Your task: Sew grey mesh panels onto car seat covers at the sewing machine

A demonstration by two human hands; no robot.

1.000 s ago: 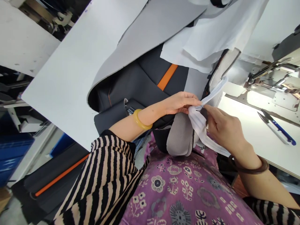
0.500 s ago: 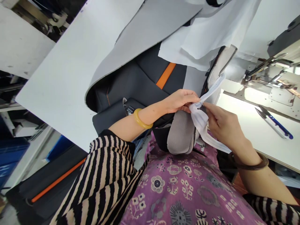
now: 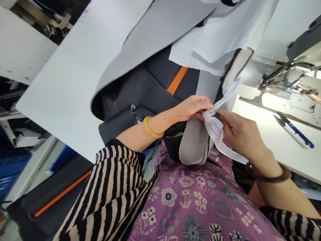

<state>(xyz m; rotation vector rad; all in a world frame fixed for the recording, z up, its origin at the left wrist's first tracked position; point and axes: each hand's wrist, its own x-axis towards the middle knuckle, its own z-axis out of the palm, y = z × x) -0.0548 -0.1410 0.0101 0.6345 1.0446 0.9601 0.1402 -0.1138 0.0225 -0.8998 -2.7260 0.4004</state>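
My left hand [image 3: 194, 108] pinches a white fabric strip [image 3: 214, 129] between thumb and fingers, where the strip bunches up. Close beside it, my right hand [image 3: 239, 134] has its thumb and forefinger pressed together at the bunched part. Something small and thin seems to be at those fingertips, too fine to make out. The strip runs up to the light mesh edge of a padded piece [image 3: 235, 68] and trails down behind my right hand. Below my left hand, a grey fabric-backed flap [image 3: 193, 142] folds over my lap.
Black cover material with an orange stripe [image 3: 177, 81] and grey backing [image 3: 150, 43] spreads over the white table [image 3: 62, 90]. To the right are a sewing machine [image 3: 298, 77] and a blue-handled cutting tool [image 3: 294, 130] with pointed blades. Black material with orange trim [image 3: 62, 194] lies lower left.
My right wrist has shifted slightly, and its brown bangle sits a little further right. My left hand keeps its hold on the strip in the same place.
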